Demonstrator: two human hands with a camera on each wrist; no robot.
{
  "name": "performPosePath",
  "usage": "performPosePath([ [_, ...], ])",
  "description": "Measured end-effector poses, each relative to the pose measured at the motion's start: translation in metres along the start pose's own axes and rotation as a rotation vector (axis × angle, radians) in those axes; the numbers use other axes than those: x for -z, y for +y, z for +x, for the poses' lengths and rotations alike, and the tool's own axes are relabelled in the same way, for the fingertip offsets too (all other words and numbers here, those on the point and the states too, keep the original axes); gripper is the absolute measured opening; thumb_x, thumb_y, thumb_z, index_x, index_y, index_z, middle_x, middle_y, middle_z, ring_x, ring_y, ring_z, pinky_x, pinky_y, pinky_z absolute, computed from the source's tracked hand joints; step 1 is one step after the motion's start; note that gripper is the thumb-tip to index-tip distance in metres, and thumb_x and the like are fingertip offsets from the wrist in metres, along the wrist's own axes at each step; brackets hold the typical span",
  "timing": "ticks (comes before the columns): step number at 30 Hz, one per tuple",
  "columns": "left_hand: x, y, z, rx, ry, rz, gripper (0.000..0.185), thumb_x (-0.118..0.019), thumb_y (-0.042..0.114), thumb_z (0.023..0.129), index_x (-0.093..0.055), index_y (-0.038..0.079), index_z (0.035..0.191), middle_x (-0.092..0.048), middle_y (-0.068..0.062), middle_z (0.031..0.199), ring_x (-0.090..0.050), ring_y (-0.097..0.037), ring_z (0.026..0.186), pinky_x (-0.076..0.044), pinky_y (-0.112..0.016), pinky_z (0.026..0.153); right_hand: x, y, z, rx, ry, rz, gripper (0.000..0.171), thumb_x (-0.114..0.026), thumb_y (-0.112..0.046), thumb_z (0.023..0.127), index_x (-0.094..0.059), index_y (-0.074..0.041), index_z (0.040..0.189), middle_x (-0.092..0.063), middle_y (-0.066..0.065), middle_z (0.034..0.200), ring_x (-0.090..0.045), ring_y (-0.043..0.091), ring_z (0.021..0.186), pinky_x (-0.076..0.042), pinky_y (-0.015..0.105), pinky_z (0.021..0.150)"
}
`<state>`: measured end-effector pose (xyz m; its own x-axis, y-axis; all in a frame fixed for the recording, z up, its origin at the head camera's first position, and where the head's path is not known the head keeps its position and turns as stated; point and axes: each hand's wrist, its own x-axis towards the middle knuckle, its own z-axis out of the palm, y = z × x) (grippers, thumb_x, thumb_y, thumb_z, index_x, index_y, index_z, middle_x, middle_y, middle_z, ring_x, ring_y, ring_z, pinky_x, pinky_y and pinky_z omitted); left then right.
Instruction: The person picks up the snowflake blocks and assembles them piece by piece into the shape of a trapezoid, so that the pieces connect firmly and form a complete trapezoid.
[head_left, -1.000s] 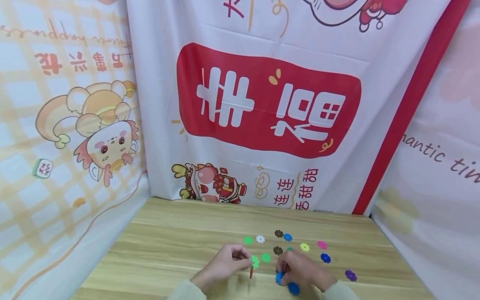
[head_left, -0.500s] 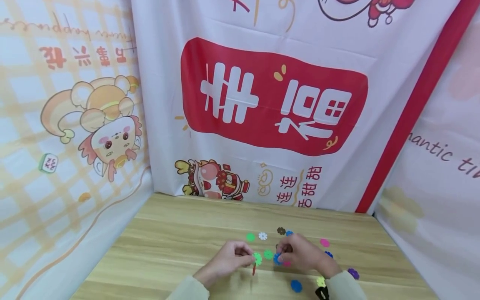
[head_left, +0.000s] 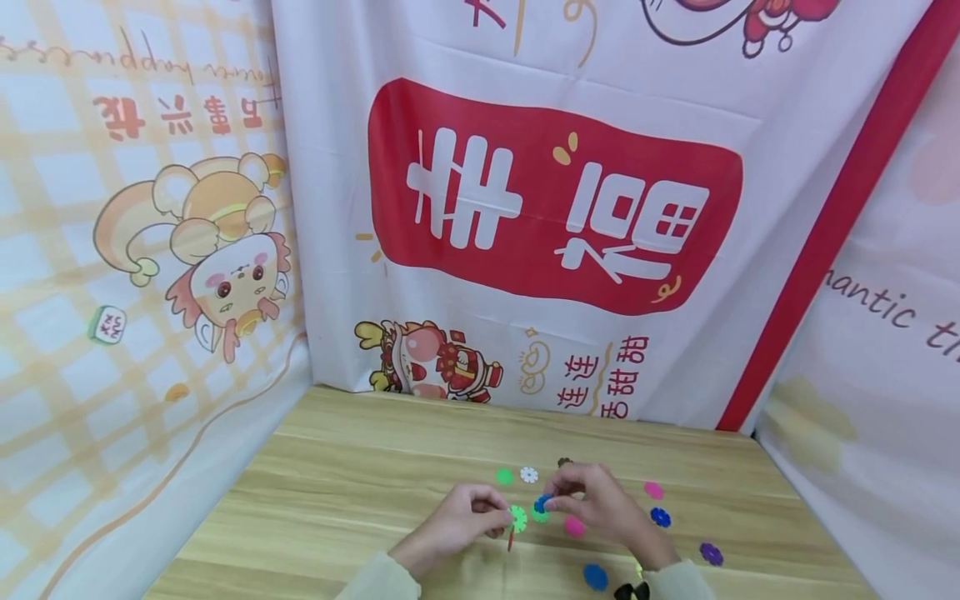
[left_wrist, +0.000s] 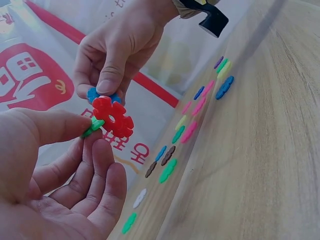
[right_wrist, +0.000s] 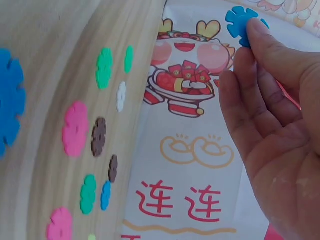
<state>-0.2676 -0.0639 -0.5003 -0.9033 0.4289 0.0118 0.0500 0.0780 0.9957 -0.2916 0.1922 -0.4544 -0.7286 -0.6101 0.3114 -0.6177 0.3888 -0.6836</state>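
blue notched disc (right_wrist: 239,22) is pinched by right hand (right_wrist: 282,100).

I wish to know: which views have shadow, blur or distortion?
Head view: red border slanting, perhaps wide-lens distortion, and the purple piece too small for detail; left wrist view: a dark, shadow-like band across the table, colours hazy, the red piece fairly clear; right wrist view: slightly soft, large blue disc cut by the left edge.

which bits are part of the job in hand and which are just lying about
Likely in the job:
green piece, in the left hand
red piece, against the green
blue piece, in the right hand

Lying about, maybe spares:
white piece
purple piece
brown pieces
pink pieces
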Motion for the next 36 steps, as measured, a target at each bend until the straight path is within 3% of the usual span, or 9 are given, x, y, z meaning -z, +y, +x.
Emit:
performPosePath([
  [4,0.000,0.001,0.000,-0.001,0.000,-0.022,0.022,-0.072,0.024,0.086,-0.068,0.006,0.099,-0.071,-0.017,0.098,-0.067,-0.018,0.081,-0.058,-0.030,0.073,-0.009,0.002,-0.001,0.073,0.040,0.018,0.006,-0.073,-0.017,0.085,-0.067,-0.017,0.087,-0.069,-0.002,0.085,-0.064,0.008,0.074,-0.059,0.026,0.067],
  [14,-0.001,0.002,0.001,0.002,-0.008,-0.043,0.023,-0.072,0.023,0.087,-0.068,0.004,0.100,-0.072,-0.016,0.096,-0.068,-0.020,0.083,-0.058,-0.032,0.074,-0.023,-0.006,-0.001,0.144,0.103,-0.014,0.015,-0.075,0.002,0.077,-0.067,-0.007,0.086,-0.069,0.008,0.083,-0.066,0.020,0.070,-0.057,0.021,0.062],
  [21,-0.002,-0.001,0.001,-0.023,0.008,-0.038,0.021,-0.073,0.019,0.085,-0.069,0.002,0.097,-0.072,-0.007,0.087,-0.066,-0.015,0.076,-0.058,-0.027,0.070,-0.028,0.000,0.000,0.214,0.141,-0.091,0.014,-0.077,-0.011,0.078,-0.069,-0.018,0.086,-0.070,-0.005,0.086,-0.067,0.007,0.076,-0.058,0.019,0.067],
  [25,-0.004,0.002,-0.003,-0.040,0.033,-0.048,0.019,-0.073,0.014,0.085,-0.069,-0.001,0.096,-0.072,-0.009,0.085,-0.064,-0.012,0.073,-0.056,-0.024,0.067,-0.034,0.000,0.001,0.279,0.212,-0.121,0.013,-0.079,-0.011,0.076,-0.070,-0.018,0.083,-0.071,-0.005,0.083,-0.069,0.008,0.076,-0.058,0.019,0.068],
  [30,-0.007,0.004,-0.004,-0.044,0.066,-0.081,0.019,-0.073,0.010,0.084,-0.070,-0.004,0.096,-0.072,-0.015,0.087,-0.066,-0.013,0.074,-0.060,-0.030,0.071,-0.038,-0.002,0.002,0.307,0.273,-0.132,0.010,-0.079,-0.011,0.075,-0.070,-0.013,0.078,-0.071,-0.006,0.081,-0.068,0.008,0.076,-0.057,0.016,0.069],
  [36,-0.008,0.002,-0.003,-0.042,0.098,-0.107,0.019,-0.073,0.008,0.084,-0.069,-0.006,0.096,-0.072,-0.009,0.082,-0.066,-0.011,0.072,-0.060,-0.029,0.070,-0.040,-0.006,0.004,0.400,0.322,-0.278,0.010,-0.079,-0.012,0.075,-0.070,-0.014,0.079,-0.070,-0.006,0.080,-0.067,0.005,0.076,-0.054,0.011,0.072],
])
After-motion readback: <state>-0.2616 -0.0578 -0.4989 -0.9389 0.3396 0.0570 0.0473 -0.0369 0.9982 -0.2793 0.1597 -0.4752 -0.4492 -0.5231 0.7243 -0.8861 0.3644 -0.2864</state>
